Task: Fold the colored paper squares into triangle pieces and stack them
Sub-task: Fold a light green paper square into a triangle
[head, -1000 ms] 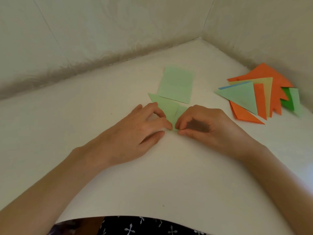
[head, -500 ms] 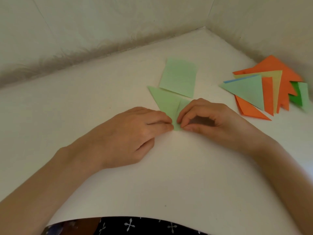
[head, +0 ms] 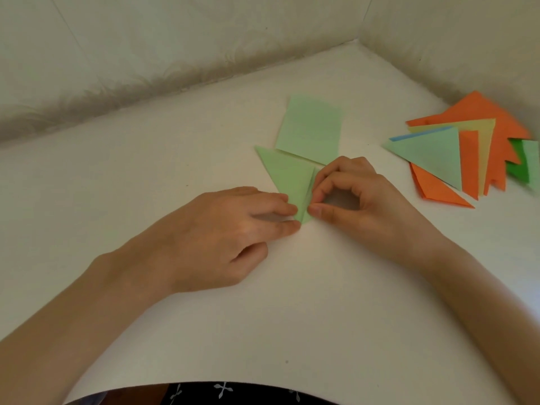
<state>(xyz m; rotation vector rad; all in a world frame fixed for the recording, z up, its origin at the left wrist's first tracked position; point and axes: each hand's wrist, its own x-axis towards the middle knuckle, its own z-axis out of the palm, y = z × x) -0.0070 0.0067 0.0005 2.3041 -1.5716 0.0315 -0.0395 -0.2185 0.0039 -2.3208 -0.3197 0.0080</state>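
A light green paper piece (head: 287, 178), partly folded into a triangle, lies on the white table (head: 321, 302). My left hand (head: 228, 229) presses its lower tip flat with straight fingers. My right hand (head: 365, 197) has curled fingers, and its thumb and fingertips pinch the folded right flap along the centre crease. Just behind lies a flat light green sheet (head: 311, 128), overlapping the folded piece's top edge. At the right a fanned stack of folded triangles (head: 432, 154) in orange, yellow, blue and green rests near the wall.
Pale walls meet in a corner (head: 361, 39) behind the table and run close behind the stack. The table's curved front edge (head: 263, 384) is near my body, with dark patterned cloth below it.
My left fingers have flattened onto the paper's lower tip. My right hand has shifted slightly along the flap, keeping its pinch. The view has moved a little.
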